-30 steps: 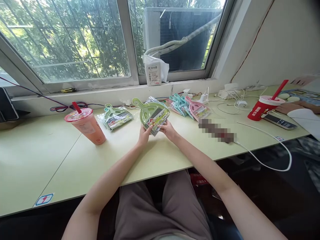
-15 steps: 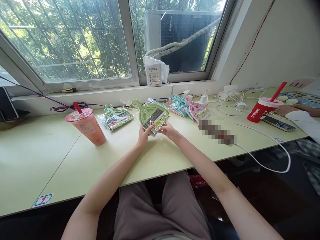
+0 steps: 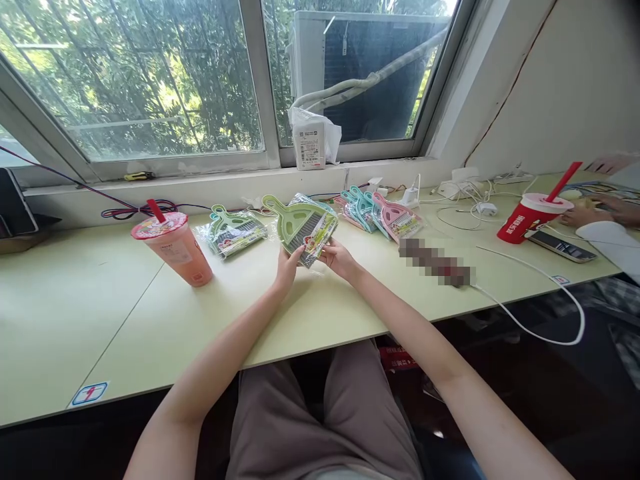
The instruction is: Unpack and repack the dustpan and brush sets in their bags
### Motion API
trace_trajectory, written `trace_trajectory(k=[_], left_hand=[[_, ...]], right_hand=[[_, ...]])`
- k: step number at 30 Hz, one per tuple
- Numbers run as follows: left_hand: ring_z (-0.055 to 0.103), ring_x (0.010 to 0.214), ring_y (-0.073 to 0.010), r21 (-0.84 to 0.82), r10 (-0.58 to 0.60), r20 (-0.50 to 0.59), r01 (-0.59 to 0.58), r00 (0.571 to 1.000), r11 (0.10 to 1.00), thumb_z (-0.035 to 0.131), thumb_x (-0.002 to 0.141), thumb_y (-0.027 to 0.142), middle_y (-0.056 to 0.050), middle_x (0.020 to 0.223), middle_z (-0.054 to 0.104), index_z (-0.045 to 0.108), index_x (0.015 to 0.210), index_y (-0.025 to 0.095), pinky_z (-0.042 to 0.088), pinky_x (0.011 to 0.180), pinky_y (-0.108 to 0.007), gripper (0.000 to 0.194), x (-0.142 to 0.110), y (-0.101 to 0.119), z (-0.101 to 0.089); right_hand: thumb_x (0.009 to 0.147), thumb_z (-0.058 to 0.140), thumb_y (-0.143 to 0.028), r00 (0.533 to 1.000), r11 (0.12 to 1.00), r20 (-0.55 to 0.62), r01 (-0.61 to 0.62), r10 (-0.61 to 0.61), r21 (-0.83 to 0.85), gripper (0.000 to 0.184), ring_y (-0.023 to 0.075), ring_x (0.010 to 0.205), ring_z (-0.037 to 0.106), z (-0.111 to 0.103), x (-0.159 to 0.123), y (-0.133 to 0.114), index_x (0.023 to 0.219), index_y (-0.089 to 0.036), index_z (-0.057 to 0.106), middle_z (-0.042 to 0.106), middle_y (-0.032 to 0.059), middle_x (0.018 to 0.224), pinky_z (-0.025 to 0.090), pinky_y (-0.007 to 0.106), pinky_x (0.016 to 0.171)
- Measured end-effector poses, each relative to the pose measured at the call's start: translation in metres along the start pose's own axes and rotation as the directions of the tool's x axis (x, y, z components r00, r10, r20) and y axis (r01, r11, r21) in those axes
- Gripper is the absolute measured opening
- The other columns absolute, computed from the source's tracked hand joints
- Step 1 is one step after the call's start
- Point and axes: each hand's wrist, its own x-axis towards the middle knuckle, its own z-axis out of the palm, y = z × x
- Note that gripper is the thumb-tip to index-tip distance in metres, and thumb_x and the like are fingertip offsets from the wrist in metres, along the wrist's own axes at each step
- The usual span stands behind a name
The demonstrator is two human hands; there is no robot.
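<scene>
Between my two hands is a green mini dustpan and brush set in clear plastic wrap, its handle pointing up and to the left. My left hand grips its lower left edge, thumb across the front. On the lower right side, my right hand is closed on the same set, some fingers hidden behind it. To the left lies a wrapped green set on the table. Several wrapped blue sets and a pink set lie to the right.
A pink drink cup stands on the table at left. Right are a blurred item with a white cable, a red cup, a phone and another person's hand. A white box sits on the sill.
The green set has tipped very slightly in my hands, which keep their hold. The view has shifted a little, and the other person's hand at the right has moved.
</scene>
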Motion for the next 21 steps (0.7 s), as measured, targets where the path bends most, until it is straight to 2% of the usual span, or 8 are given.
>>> trace_trajectory(k=[4, 10, 17, 21], left_hand=[[0.064, 0.086, -0.0203, 0.001, 0.004, -0.007, -0.004, 1.0, 1.0, 0.072, 0.065, 0.044, -0.008, 0.108, 0.066, 0.054, 0.105, 0.018, 0.053, 0.057, -0.025, 0.051, 0.0, 0.001, -0.001], [0.065, 0.086, -0.0214, 0.024, 0.018, 0.024, -0.019, 1.0, 1.0, 0.073, 0.065, 0.047, -0.01, 0.106, 0.067, 0.055, 0.11, 0.017, 0.053, 0.057, -0.026, 0.057, 0.001, -0.003, -0.002], [0.066, 0.09, -0.0238, 0.019, 0.041, 0.051, -0.042, 0.998, 0.999, 0.074, 0.067, 0.046, -0.011, 0.105, 0.069, 0.058, 0.109, 0.016, 0.056, 0.064, -0.03, 0.054, 0.003, -0.007, -0.003], [0.067, 0.089, -0.0237, 0.016, 0.028, 0.059, -0.029, 0.998, 0.999, 0.075, 0.067, 0.046, -0.011, 0.102, 0.07, 0.058, 0.109, 0.015, 0.056, 0.065, -0.031, 0.055, 0.004, -0.01, -0.004]], right_hand=[[0.082, 0.057, -0.014, 1.0, 0.999, 0.01, 0.017, -0.017, -0.03, 0.033, 0.0194, 0.097, 0.07, 0.0, 0.001, 0.003, 0.113, -0.024, 0.052, 0.072, 0.0034, 0.105, 0.056, 0.039, 0.093], [0.073, 0.071, -0.014, 0.998, 0.997, 0.039, 0.057, -0.055, -0.052, 0.043, 0.0205, 0.097, 0.07, -0.003, 0.002, 0.005, 0.11, -0.023, 0.052, 0.073, 0.0031, 0.103, 0.057, 0.038, 0.092], [0.07, 0.073, -0.011, 0.999, 0.997, -0.011, 0.048, -0.049, -0.067, 0.046, 0.0203, 0.093, 0.071, -0.003, 0.001, 0.005, 0.109, -0.022, 0.052, 0.073, 0.0035, 0.098, 0.058, 0.039, 0.092], [0.069, 0.073, -0.01, 0.998, 0.997, -0.049, 0.032, -0.036, -0.076, 0.041, 0.0208, 0.092, 0.071, -0.004, 0.002, 0.005, 0.104, -0.021, 0.053, 0.073, 0.0041, 0.098, 0.058, 0.04, 0.09]])
